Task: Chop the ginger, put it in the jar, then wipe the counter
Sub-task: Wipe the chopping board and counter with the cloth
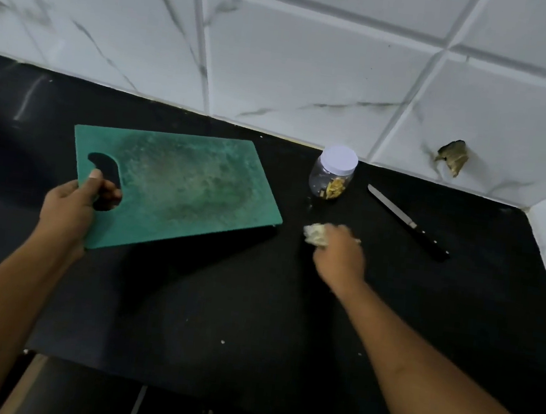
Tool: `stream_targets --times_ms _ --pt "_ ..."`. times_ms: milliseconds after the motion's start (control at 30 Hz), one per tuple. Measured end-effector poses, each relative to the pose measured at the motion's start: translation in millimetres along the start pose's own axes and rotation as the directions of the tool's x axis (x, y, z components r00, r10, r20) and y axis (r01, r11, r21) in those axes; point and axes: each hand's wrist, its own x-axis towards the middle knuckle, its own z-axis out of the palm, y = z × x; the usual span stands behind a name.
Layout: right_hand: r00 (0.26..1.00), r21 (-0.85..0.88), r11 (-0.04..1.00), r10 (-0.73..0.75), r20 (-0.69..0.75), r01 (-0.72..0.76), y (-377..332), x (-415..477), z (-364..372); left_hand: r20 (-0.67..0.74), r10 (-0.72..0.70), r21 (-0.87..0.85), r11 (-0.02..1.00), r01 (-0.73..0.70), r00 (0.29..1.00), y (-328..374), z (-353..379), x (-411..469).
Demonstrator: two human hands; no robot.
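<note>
While the left hand curls its fingers through the handle hole of the green cutting board at centre left, the right hand at centre right clutches a crumpled rag on the counter; above it stands the lidded jar holding chopped ginger, a knife further right.

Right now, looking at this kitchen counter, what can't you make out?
All in the head view:
1. The counter under the cutting board: hidden by the board, held by the left hand.
2. Most of the cloth: covered by the right hand gripping it.
3. The pale specks on the counter: too small to identify.
4. Below the counter's front edge: dark, cut off by the picture's bottom.
</note>
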Motion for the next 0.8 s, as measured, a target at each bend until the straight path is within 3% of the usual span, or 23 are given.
stream_targets --times_ms 100,200,367,467,567,633,700,800 --pt "0.947 0.071 0.954 -0.298 0.119 0.292 -45 -34 32 -0.061 -0.008 -0.051 0.999 0.005 0.998 -8 2 2" --pt "0.861 0.158 0.897 -0.441 0.254 0.413 -42 -27 22 -0.097 -0.02 -0.1 0.995 0.01 0.995 -13 8 3" --pt "0.974 -0.054 0.973 -0.227 -0.014 0.226 4 36 -15 -0.144 -0.033 -0.125 0.992 0.015 0.989 -23 14 10" --pt "0.984 -0.091 0.98 -0.174 0.026 0.176 -6 26 -3 -0.158 -0.065 -0.137 0.99 0.043 0.985 -30 19 18" --pt "0.949 -0.027 0.95 -0.309 0.062 0.311 -36 -12 27 -0.136 -0.109 -0.144 0.986 0.09 0.985 -37 25 30" --pt "0.87 0.048 0.889 -0.457 0.187 0.456 -48 -28 34 -0.097 -0.156 -0.128 0.981 0.143 0.983 -41 30 39" --pt "0.809 0.129 0.855 -0.518 0.279 0.503 -48 -19 28 -0.046 -0.212 -0.12 0.971 0.205 0.976 -43 35 46" --pt "0.916 0.14 0.92 -0.383 0.117 0.367 -39 19 12 0.019 -0.303 -0.099 0.948 0.303 0.953 -43 42 53"
